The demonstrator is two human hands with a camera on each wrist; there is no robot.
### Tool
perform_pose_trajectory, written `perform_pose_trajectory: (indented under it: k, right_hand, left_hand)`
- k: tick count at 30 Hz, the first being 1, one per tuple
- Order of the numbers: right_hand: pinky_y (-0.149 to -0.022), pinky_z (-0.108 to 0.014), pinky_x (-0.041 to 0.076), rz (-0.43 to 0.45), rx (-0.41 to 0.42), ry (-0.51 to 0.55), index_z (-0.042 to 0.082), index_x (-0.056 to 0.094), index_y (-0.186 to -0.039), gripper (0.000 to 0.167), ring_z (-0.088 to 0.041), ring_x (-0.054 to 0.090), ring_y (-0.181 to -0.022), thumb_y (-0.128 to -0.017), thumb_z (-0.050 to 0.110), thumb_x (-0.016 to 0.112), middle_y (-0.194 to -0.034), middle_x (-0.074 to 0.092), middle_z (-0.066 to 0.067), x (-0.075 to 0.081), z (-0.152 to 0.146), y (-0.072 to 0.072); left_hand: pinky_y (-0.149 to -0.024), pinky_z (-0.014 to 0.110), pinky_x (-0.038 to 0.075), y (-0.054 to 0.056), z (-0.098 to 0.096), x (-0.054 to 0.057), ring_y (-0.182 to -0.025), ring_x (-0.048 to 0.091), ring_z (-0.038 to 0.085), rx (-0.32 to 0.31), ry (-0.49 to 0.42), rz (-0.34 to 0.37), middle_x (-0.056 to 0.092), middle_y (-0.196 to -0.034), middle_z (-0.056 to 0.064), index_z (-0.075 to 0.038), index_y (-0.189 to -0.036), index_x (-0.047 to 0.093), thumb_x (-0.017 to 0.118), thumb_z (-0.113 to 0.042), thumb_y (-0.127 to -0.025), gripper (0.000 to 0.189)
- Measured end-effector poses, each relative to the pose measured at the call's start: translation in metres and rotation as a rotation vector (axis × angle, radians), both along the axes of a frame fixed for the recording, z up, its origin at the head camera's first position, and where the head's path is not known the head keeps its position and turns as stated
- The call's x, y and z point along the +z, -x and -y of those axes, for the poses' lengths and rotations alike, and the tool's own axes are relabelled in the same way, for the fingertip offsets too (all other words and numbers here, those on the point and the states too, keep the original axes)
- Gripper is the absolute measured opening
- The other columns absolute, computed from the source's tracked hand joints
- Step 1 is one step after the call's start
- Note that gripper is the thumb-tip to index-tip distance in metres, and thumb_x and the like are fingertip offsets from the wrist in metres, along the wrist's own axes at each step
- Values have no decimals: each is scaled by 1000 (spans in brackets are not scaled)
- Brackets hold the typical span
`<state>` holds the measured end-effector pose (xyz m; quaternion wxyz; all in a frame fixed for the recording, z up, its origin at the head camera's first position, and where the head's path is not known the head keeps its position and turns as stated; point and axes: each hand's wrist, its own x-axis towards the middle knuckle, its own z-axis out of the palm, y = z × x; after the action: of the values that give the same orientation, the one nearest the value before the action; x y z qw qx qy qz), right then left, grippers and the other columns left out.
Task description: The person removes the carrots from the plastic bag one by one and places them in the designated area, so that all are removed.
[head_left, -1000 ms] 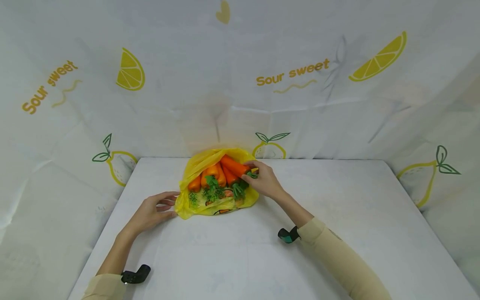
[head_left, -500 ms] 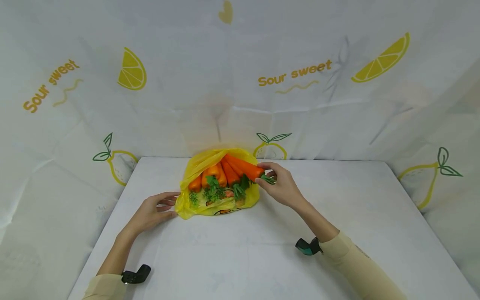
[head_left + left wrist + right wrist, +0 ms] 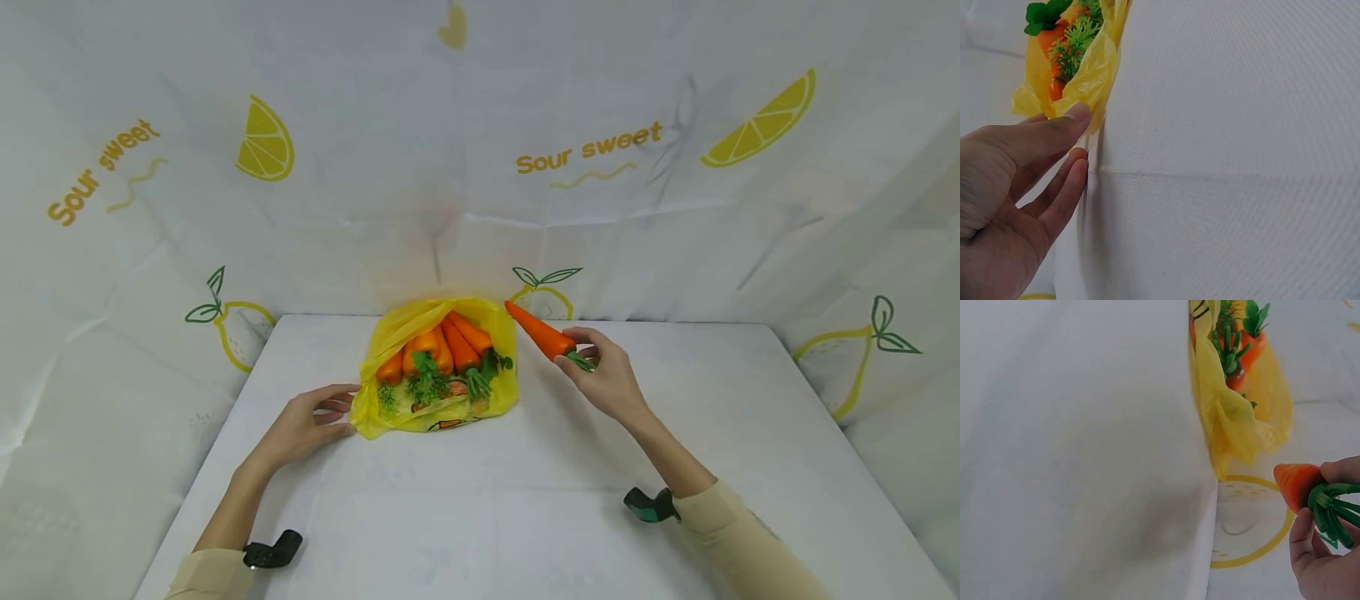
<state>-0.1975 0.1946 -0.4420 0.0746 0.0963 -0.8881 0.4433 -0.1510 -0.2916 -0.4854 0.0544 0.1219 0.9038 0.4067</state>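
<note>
A yellow plastic bag lies on its side on the white table, mouth facing me. Inside are orange carrots with green tops, an orange bell pepper and leafy greens. My right hand pinches another carrot near its leafy end, to the right of the bag; its tip points up and left. In the right wrist view, thumb and fingers are around that carrot beside its green stems. At the bag's left edge my left hand rests with relaxed fingers, thumb and index apart, fingertips touching the plastic.
The white table runs to a pale backdrop with printed lemons and lettering, standing close behind the bag. Black camera mounts sit on both wrists.
My right hand has drawn a carrot out of the bag, moving right with it until its tip is clear of the opening. The left hand stays in place at the bag's edge.
</note>
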Motion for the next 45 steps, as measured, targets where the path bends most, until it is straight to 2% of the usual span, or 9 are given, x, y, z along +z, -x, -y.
perform_pose_trajectory:
  k: [7, 13, 26, 33, 38, 41, 45]
  right_hand:
    - [-78, -14, 54, 18, -19, -23, -1, 65, -139, 45, -42, 73, -106, -99, 13, 79, -133, 71, -26, -11, -18, 5]
    - [-82, -15, 53, 31, -31, -36, -3, 66, -139, 45, -42, 72, -106, -99, 13, 79, -134, 71, -27, -16, -21, 12]
    - [-98, -49, 62, 107, -33, -63, -4, 63, -140, 45, -43, 73, -109, -101, 13, 76, -137, 70, -30, -30, -18, 26]
    - [-107, -58, 58, 176, -37, -71, -4, 60, -143, 48, -46, 70, -117, -101, 15, 73, -142, 66, -32, -38, -14, 31]
    - [-100, -53, 62, 204, -48, -96, -3, 60, -142, 48, -44, 71, -114, -101, 18, 74, -141, 66, -31, -40, -13, 31]
    - [-92, -45, 64, 224, -54, -107, -3, 61, -140, 48, -39, 71, -108, -101, 21, 76, -139, 67, -31, -42, -13, 31]
    - [-84, -34, 61, 235, -48, -103, -3, 61, -138, 49, -35, 70, -102, -100, 23, 78, -136, 69, -30, -44, -11, 32]
  left_hand:
    - [-100, 49, 63, 0, 0, 1, -115, 74, 35, 3, 4, -4, 75, -129, 20, -2, -146, 65, 87, -5, -91, 59]
    - [-101, 48, 63, 1, -1, 1, -115, 74, 35, 8, 12, -3, 75, -129, 19, -3, -146, 65, 87, -7, -91, 60]
    - [-101, 46, 63, 3, 0, -3, -115, 74, 34, 12, 34, -5, 75, -127, 18, -3, -147, 65, 86, -4, -91, 60]
    - [-100, 48, 63, 1, -1, -2, -114, 74, 35, 20, 23, -2, 75, -128, 20, -2, -146, 65, 86, -6, -91, 59]
    - [-100, 49, 63, 0, -2, 0, -113, 74, 34, 10, 16, -9, 75, -127, 19, -1, -145, 65, 86, -7, -91, 58]
    - [-100, 49, 63, 0, -2, 1, -113, 75, 33, 10, 19, -7, 76, -126, 19, -1, -145, 65, 86, -8, -92, 57]
    - [-100, 50, 63, -1, -3, 1, -113, 75, 33, 15, 19, -3, 76, -125, 19, -1, -145, 66, 86, -8, -92, 57]
